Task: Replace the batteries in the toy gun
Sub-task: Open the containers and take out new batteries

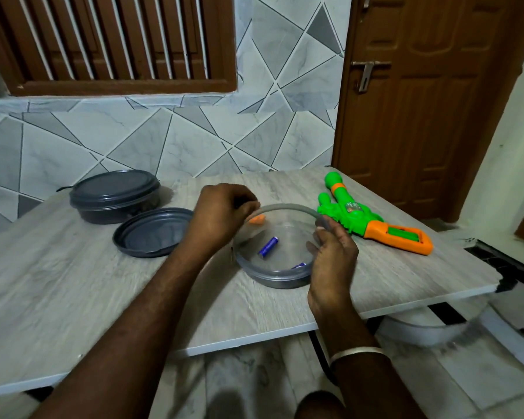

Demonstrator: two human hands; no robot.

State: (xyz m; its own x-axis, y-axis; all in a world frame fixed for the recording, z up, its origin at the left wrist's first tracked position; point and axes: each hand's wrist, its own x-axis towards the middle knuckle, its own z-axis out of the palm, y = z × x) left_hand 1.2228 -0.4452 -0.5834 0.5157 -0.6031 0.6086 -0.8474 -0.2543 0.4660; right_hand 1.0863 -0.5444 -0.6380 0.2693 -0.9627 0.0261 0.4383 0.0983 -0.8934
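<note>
Head view: I am pinching the clear lid point(285, 207) with left hand point(224, 213) and right hand point(330, 255), seemingly to uncover batteries point(267, 246).

A home room: tiled wall point(152, 140), wooden door point(421, 95), shuttered window point(109, 40).

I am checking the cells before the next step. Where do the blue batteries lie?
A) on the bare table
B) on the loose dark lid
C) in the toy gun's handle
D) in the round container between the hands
D: the blue batteries lie in the round container, seen through the clear lid that the left hand and right hand grip.
</note>
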